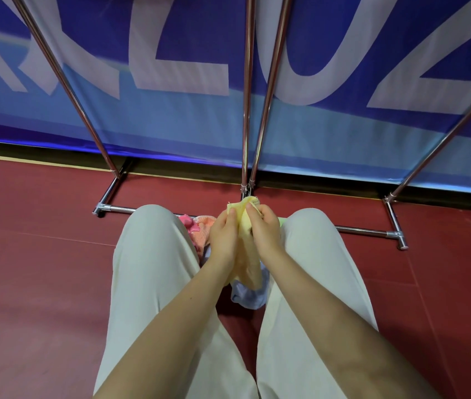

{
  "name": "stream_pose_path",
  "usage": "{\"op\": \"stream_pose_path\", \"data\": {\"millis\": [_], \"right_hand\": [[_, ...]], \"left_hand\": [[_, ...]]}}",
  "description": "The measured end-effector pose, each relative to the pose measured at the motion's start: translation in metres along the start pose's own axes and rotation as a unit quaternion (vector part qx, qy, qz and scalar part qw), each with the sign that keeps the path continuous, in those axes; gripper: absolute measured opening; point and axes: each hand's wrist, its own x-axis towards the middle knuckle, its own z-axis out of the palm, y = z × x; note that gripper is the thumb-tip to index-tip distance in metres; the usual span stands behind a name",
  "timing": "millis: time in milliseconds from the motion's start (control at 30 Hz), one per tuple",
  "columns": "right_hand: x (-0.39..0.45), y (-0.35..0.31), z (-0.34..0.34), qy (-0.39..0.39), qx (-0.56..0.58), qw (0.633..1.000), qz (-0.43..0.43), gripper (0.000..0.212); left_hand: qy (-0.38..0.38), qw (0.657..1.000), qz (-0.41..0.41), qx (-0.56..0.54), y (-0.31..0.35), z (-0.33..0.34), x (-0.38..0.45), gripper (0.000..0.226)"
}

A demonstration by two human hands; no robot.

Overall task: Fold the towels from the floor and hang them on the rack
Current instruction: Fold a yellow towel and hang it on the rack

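Wore loose, pale cream trousers (pixel 153 283), plain and unmarked, with soft creases over both knees and down the thighs. Bare forearms (pixel 188 318), no sleeves reaching into view above the trousers. Bare hands, left (pixel 224 236) and right (pixel 265 231), without rings, watch or bracelet. Short, unpainted nails. No shoes visible past the trouser knees.

Dark red smooth floor (pixel 41 254) under my crouched legs, chrome metal rack base (pixel 366 232) standing on it, pink-orange (pixel 199 226) and pale blue crumpled towels (pixel 247 298) lying between my knees
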Motion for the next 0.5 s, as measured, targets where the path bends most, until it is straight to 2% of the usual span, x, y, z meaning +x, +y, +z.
{"op": "stream_pose_path", "data": {"millis": [200, 300, 367, 433, 500], "right_hand": [[-0.008, -0.006, 0.004, -0.052, 0.002, 0.998, -0.040, 0.023], [-0.007, -0.001, 0.002, -0.071, -0.115, 0.979, -0.153, 0.018], [-0.006, 0.001, 0.002, -0.045, -0.160, 0.963, -0.210, 0.018], [-0.005, 0.002, 0.002, -0.016, -0.163, 0.962, -0.219, 0.025], [-0.002, 0.003, 0.002, -0.010, -0.155, 0.970, -0.188, 0.047]], "left_hand": [[0.027, 0.998, -0.011, -0.049, 0.008, -0.006, 0.003, 0.029], [0.036, 0.996, -0.017, -0.075, 0.010, -0.010, 0.005, 0.029], [0.030, 0.996, -0.024, -0.086, 0.010, -0.010, 0.005, 0.029], [0.029, 0.995, -0.024, -0.090, 0.012, -0.011, 0.004, 0.030], [0.039, 0.994, -0.026, -0.098, 0.014, -0.013, 0.005, 0.028]]}}
